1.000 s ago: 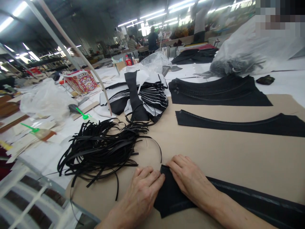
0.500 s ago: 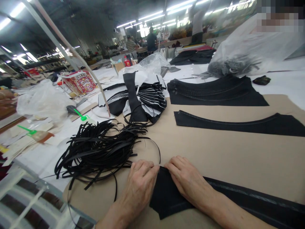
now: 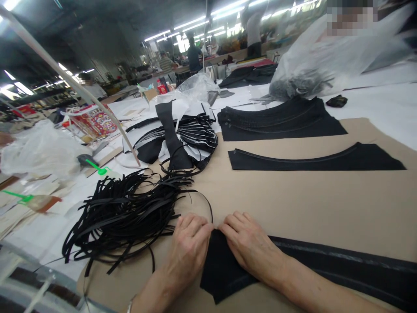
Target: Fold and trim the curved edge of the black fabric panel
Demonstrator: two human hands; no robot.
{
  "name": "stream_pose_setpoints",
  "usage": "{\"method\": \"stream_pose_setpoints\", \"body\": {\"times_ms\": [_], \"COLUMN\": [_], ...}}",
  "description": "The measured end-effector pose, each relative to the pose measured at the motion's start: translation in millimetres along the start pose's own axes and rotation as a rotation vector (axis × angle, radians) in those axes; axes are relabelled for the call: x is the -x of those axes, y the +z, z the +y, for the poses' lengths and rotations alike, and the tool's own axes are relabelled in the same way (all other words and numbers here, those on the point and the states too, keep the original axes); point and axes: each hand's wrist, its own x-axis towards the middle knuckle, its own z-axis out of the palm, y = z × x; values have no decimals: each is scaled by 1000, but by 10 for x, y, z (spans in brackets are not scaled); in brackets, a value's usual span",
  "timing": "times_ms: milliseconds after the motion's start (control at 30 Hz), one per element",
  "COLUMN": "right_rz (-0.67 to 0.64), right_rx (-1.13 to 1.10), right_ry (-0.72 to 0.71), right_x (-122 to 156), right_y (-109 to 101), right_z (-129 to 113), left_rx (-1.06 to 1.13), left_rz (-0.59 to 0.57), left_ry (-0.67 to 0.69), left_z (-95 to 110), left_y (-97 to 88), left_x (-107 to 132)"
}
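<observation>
A long black fabric piece [image 3: 224,269] lies across the front of the tan board, with a shiny line running along it. At its left end, my left hand [image 3: 192,243] is closed, fingertips pinching at the top corner. My right hand [image 3: 246,245] is closed on the same upper edge, its fingers bent over the fabric, with the thumbs hidden or partly so. A thin black strip [image 3: 208,204] curves down to the point where the fingertips meet; its end is hidden there. Left of my hands lies a tangled heap of black strips [image 3: 120,217].
Two curved black pieces [image 3: 312,161] lie farther back on the tan board [image 3: 319,195]. Behind the strips sits a fanned stack of black and white pieces [image 3: 192,134]. Green-nozzled bottles [image 3: 35,202] stand left, near a slanting pole [image 3: 107,108]. Clear plastic bags [image 3: 309,56] and people are beyond.
The whole view has shifted, so the things on the table appear farther left. My hands stay at the left end of the black fabric piece, almost touching at the fingertips.
</observation>
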Motion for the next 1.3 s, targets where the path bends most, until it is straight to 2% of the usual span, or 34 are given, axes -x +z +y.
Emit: {"method": "stream_pose_setpoints", "body": {"times_ms": [200,667,1067,1300], "right_rz": [-68,-197,-89,2], "right_rx": [-73,-101,-2,96], "right_ry": [93,248,78,-122], "right_x": [-41,-225,-241,-224], "right_y": [-25,-118,-73,-43], "right_z": [0,-72,-12,18], "left_rx": [-39,-155,-160,-216], "left_rz": [-48,-56,-94,-24], "left_ry": [115,97,93,115], "left_z": [-2,21,10,48], "left_y": [38,38,17,-21], "left_x": [181,256,265,240]}}
